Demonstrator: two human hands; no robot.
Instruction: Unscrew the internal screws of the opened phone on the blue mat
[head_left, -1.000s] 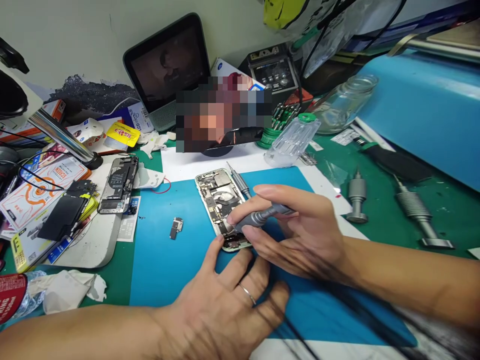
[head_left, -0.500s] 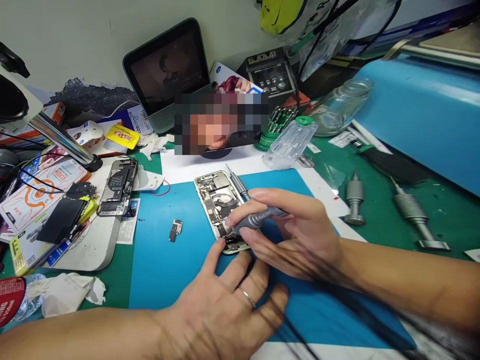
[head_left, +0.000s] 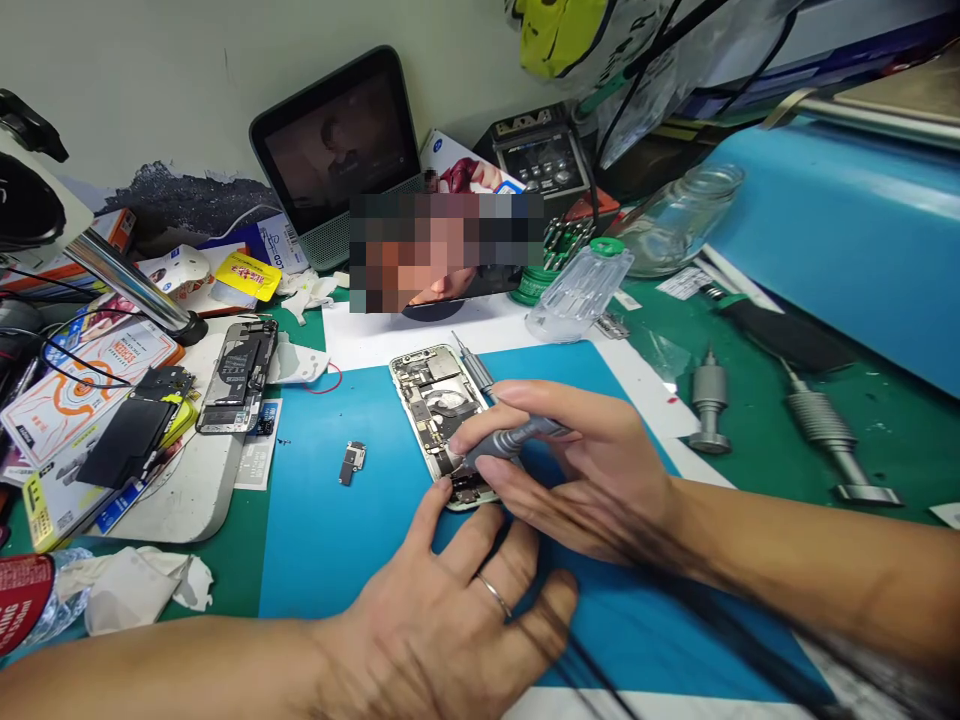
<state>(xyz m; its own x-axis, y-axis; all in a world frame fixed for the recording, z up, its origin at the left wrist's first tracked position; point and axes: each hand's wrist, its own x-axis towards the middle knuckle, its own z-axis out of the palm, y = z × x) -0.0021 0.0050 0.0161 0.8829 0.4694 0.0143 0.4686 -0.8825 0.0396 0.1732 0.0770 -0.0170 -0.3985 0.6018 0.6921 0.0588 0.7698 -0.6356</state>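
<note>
An opened phone (head_left: 431, 395) with its inner parts showing lies on the blue mat (head_left: 315, 560). My right hand (head_left: 600, 450) grips a grey ridged screwdriver (head_left: 510, 440), slanted down over the phone's lower part. Its tip is hidden by my fingers. My left hand (head_left: 457, 600) is spread low on the mat, its index fingertip touching the phone's lower left edge and other fingers near the bottom end. A second thin screwdriver (head_left: 474, 365) lies along the phone's right side. Left of the phone is a small metal-and-black phone part (head_left: 352, 463).
Another opened phone (head_left: 238, 375) rests on a white stand at left, near boxes (head_left: 82, 385). Two grey screwdrivers (head_left: 709, 400) (head_left: 832, 440) stand at right. Behind are a clear plastic container (head_left: 581, 295), a glass jar (head_left: 690, 220) and a screen (head_left: 337, 140). Dark blurred strands cross the front right.
The whole view has shifted very slightly. Both hands, the screwdriver and the phone keep nearly the same positions relative to each other.
</note>
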